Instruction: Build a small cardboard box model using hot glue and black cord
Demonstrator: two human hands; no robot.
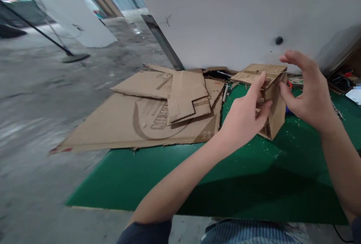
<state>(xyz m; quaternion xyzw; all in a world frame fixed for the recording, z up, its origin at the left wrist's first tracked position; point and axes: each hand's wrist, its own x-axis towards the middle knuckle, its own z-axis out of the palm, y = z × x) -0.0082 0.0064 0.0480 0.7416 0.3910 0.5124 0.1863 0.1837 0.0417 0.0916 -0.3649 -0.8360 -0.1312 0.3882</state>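
A small box of brown cardboard (276, 114) stands on the green tabletop, with a flap (255, 71) reaching out to the left at its top. My left hand (244, 118) grips the box's near upper edge between thumb and fingers. On the other side is my right hand (310, 93), its fingers curved and apart. Its thumb tip is at the box's right face; whether it presses there I cannot tell. A thin pale strand shows near the box's top right corner, too fine to name. Part of the box is hidden behind my left hand.
Left of the box, cut cardboard pieces (186, 90) lie on a large printed cardboard sheet (113, 120) overhanging the green table (158, 176). A white wall (225, 18) rises behind. Cardboard scraps and a pen-like tool (225, 93) lie near the box. Something red-handled is partly hidden behind it.
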